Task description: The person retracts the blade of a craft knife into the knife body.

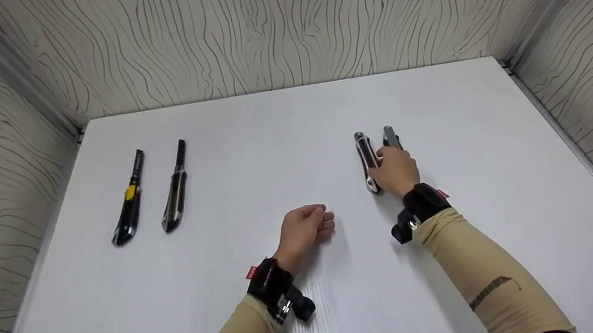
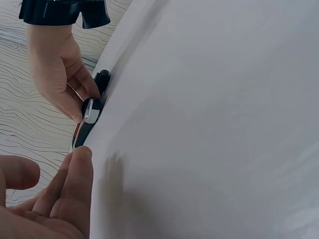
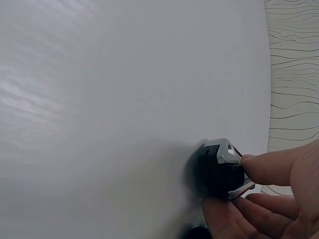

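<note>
My right hand point(image 1: 396, 170) is at the right of the table, pinching a black-and-silver utility knife point(image 1: 367, 159) between thumb and fingers. In the right wrist view the thumb presses one side of this knife point(image 3: 219, 172), while the fingers lie against the other. Just right of it is a second utility knife point(image 1: 391, 136) with a grey front end, its rear part hidden by the hand. My left hand point(image 1: 304, 227) rests near the middle of the table, fingers loosely curled and holding nothing. From the left wrist, its relaxed fingers point(image 2: 75, 194) show apart from the thumb.
Two more utility knives lie at the left of the white table point(image 1: 268, 135): one black with a yellow slider point(image 1: 129, 206), the other dark with silvery edges point(image 1: 176, 193). Both have dark blades pointing away. Wood-patterned panels point(image 1: 275, 23) stand behind and on both sides.
</note>
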The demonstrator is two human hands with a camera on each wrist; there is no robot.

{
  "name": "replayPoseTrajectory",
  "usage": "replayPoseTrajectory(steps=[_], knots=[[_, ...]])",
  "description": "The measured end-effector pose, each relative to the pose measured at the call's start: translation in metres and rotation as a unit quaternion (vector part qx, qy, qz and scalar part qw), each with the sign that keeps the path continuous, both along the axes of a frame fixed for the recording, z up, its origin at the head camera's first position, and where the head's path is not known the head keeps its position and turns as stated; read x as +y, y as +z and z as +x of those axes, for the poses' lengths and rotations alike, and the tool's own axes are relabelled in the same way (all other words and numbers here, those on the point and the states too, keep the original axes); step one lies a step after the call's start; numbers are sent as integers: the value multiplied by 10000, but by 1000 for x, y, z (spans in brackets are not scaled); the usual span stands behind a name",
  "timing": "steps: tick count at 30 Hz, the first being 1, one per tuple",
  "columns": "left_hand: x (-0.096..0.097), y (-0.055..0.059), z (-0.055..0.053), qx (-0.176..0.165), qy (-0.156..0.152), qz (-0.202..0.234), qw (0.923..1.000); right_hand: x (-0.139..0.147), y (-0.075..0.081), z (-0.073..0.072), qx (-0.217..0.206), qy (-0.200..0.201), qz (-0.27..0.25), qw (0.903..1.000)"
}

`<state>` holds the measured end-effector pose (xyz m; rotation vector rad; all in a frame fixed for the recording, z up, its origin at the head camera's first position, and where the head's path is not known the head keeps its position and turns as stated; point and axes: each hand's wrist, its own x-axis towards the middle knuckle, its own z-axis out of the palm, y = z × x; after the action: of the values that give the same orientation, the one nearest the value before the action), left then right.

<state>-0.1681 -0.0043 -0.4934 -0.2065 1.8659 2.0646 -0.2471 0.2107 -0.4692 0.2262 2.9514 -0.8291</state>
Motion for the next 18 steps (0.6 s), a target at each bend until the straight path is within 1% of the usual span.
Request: replayPoseTrajectory(steps=[6, 9, 12, 15, 18], knots=[[-2, 1, 1, -1, -14, 28, 10000, 1, 3, 1, 24, -46, 2, 10000], [-4, 2, 0, -8, -15, 1, 10000, 1, 7, 2, 91, -58, 93, 9999], [-8, 4, -2, -12, -9, -103, 9999, -2, 13, 4, 200, -14, 1, 9998], [-15, 8, -4, 28, -34, -294, 9996, -9, 18, 7, 361, 166, -184, 9990], [-25, 13, -9, 88, -141, -590, 9981, -21, 20, 10, 482, 525, -327, 9969]])
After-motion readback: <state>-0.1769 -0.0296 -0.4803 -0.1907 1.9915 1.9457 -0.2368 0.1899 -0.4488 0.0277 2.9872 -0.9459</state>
